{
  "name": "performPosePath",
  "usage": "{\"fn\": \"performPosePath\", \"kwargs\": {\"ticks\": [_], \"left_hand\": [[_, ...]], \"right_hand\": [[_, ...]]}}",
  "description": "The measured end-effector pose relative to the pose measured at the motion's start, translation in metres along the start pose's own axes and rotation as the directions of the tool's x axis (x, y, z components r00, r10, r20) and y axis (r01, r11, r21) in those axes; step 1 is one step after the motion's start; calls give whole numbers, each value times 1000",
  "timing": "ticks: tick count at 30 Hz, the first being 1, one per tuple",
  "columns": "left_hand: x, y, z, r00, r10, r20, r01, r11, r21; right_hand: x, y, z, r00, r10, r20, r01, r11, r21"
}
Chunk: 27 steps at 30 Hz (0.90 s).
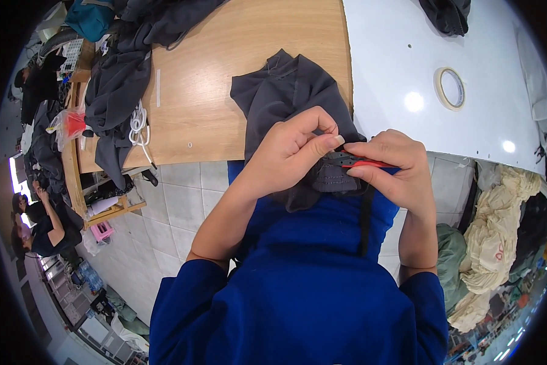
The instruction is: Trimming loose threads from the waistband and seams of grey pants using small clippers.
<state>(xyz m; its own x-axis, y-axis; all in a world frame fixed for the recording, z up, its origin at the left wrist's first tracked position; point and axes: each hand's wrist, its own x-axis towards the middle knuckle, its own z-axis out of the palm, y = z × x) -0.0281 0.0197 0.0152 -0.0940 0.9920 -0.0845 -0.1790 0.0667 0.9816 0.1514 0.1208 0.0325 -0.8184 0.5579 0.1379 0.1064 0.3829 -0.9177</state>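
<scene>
A dark grey garment (285, 91) lies over the near edge of the wooden table and hangs down toward my lap. Its stitched end (334, 180) shows below my fingers. My left hand (291, 149) is closed in a pinch, thumb against forefinger, just above the cloth; whatever is between the fingertips is too small to make out. In my right hand (398, 164) are red-handled thread snips (370, 163), gripped between thumb and fingers. Their dark blades point left, at the garment under my left thumb.
A white tabletop (395, 67) adjoins the wooden table (200, 91) on the right, with a tape roll (450, 89) on it. Dark cloth (118, 91) and a white cord (139, 125) lie at left. Cream cloth bundles (498, 231) are piled low right. People sit far left.
</scene>
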Motion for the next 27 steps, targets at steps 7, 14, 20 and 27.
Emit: {"fn": "performPosePath", "kwargs": {"ticks": [7,14,20,27], "left_hand": [[-2,2,1,1000,-27,10,28,998,-54],[-3,-2,0,999,-36,4,36,992,-119],[-3,4,-5,999,-36,2,36,999,-18],[8,5,-7,1000,-13,14,12,996,92]], "right_hand": [[-1,0,0,999,-33,2,33,998,-53],[-9,7,1,992,125,17,-126,978,164],[-13,11,11,979,198,37,-199,922,333],[-5,11,3,992,126,10,-127,985,115]]}}
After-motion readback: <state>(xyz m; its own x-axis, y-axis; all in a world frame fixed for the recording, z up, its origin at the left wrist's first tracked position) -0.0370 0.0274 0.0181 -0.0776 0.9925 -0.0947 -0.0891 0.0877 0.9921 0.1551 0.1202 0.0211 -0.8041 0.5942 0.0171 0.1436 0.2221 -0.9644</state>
